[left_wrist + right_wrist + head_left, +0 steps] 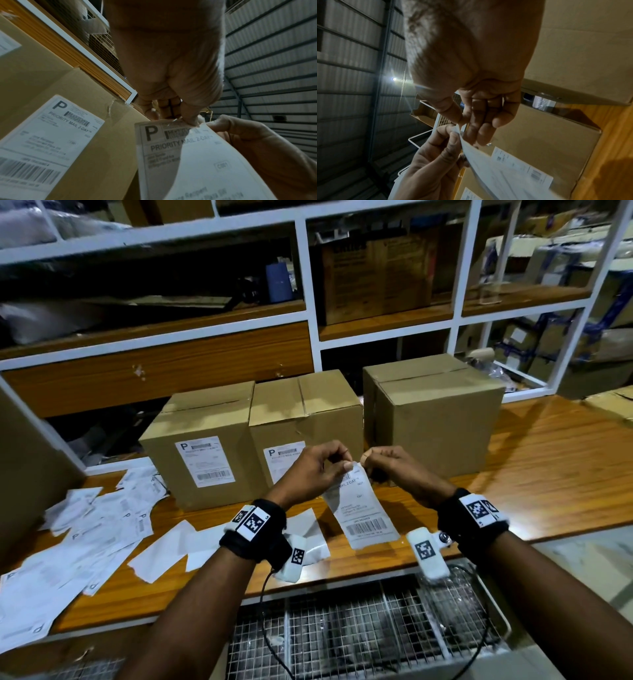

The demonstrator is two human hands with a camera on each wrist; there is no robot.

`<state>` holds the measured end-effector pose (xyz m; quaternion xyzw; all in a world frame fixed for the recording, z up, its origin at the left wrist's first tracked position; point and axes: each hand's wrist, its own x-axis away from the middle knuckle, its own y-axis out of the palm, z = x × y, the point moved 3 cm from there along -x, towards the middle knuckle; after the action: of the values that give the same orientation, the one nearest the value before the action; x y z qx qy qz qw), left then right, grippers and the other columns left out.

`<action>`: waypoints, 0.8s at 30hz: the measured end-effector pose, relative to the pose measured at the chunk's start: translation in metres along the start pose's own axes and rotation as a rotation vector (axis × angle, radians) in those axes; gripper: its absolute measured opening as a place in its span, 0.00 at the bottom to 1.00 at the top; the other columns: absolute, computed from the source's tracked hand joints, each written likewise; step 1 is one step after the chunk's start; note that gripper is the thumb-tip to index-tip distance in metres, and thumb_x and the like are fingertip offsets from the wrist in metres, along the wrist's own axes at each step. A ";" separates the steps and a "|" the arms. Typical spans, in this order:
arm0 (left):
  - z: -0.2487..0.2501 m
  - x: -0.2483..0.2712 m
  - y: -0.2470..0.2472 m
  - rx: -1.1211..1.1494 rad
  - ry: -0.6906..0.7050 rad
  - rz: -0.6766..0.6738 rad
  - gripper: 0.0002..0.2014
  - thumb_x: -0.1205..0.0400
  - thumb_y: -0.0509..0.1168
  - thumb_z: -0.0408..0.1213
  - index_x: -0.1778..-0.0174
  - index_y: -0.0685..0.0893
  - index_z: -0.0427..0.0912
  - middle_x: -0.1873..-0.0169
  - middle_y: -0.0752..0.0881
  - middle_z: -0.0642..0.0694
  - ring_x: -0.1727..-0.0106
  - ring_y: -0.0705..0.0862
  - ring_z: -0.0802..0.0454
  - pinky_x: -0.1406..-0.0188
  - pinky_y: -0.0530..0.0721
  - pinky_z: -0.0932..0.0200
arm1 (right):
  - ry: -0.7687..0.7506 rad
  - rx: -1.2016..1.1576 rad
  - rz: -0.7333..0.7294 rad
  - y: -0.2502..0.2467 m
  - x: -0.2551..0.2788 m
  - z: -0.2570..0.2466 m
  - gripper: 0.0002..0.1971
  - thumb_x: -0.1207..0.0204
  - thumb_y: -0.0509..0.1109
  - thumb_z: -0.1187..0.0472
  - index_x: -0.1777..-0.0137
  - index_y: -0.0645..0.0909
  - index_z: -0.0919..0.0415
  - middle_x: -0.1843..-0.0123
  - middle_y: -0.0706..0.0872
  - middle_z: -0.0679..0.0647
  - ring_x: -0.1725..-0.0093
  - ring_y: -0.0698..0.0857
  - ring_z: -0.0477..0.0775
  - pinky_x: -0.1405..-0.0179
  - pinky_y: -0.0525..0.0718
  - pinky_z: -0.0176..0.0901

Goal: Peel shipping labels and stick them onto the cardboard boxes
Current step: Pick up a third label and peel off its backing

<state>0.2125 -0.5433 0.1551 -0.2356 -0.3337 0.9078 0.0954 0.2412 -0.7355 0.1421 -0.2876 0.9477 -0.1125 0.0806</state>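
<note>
Both hands hold one white shipping label (366, 510) upright by its top edge, above the table in front of the boxes. My left hand (344, 463) pinches the top between thumb and fingers. My right hand (368, 457) pinches the top corner beside it. In the left wrist view the left hand (171, 115) grips the label (171, 148), and a layer looks parted at the corner by the right hand (223, 123). The left box (202, 446) and middle box (305, 412) carry labels on their fronts. The right box (435, 416) shows none.
Loose label sheets (85, 542) and blank white sheets (171, 553) litter the wooden table (548, 474) at the left. A wire mesh basket (342, 628) sits below the table's front edge. White-framed shelves (308, 268) rise behind the boxes. A large cardboard panel (27, 474) stands at far left.
</note>
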 end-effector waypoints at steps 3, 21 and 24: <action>0.000 0.000 0.002 -0.004 0.009 0.001 0.05 0.13 0.67 0.39 0.52 0.81 0.54 0.56 0.86 0.57 0.54 0.82 0.67 0.58 0.78 0.74 | 0.019 -0.060 -0.027 0.004 -0.003 0.004 0.14 0.08 0.57 0.60 0.50 0.81 0.66 0.59 0.84 0.56 0.61 0.82 0.46 0.63 0.81 0.33; -0.045 0.045 -0.046 0.356 -0.071 0.312 0.04 0.09 0.59 0.32 0.48 0.77 0.39 0.34 0.82 0.43 0.31 0.82 0.45 0.42 0.90 0.49 | 0.309 -0.293 0.156 0.013 -0.035 0.070 0.11 0.13 0.57 0.61 0.46 0.80 0.65 0.62 0.87 0.55 0.67 0.82 0.48 0.66 0.79 0.41; -0.061 0.071 -0.073 0.380 -0.082 0.408 0.04 0.09 0.58 0.28 0.49 0.76 0.36 0.39 0.85 0.40 0.35 0.85 0.52 0.41 0.87 0.59 | 0.303 -0.263 0.167 0.027 -0.046 0.079 0.11 0.12 0.56 0.62 0.48 0.80 0.62 0.60 0.86 0.56 0.64 0.82 0.50 0.64 0.80 0.42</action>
<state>0.1820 -0.4301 0.1363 -0.2388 -0.1067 0.9633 -0.0605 0.2817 -0.7012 0.0632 -0.1960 0.9760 -0.0227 -0.0920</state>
